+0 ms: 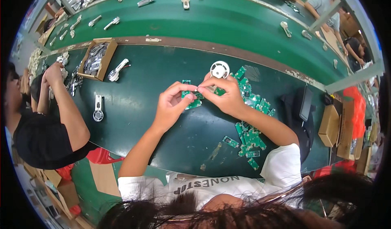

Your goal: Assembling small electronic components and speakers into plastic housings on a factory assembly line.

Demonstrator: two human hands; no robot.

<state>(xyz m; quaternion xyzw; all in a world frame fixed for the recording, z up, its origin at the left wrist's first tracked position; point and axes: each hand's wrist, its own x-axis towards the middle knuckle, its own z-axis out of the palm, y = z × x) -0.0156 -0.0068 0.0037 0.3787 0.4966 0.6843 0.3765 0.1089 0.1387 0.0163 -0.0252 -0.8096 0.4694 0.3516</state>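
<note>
My left hand (170, 106) has its thumb and fingers closed on a small green circuit board (195, 104), partly covered by the fingers. Close against it, my right hand (226, 97) pinches a tiny white piece, perhaps a connector, at the board's edge. A white handheld fan housing with a round spoked head (220, 69) sticks out above my right hand, which appears to hold it too; its lower part is hidden by the fingers. Loose green circuit boards (251, 136) lie heaped beside and below my right forearm.
A white fan housing (98, 108) and another (118, 70) lie left on the green table, near a cardboard box of grey parts (109, 51). Beyond a ledge, a green conveyor belt (240, 23) carries scattered housings. A co-worker's arm (69, 111) works at left. A dark phone-like slab (305, 103) is at right.
</note>
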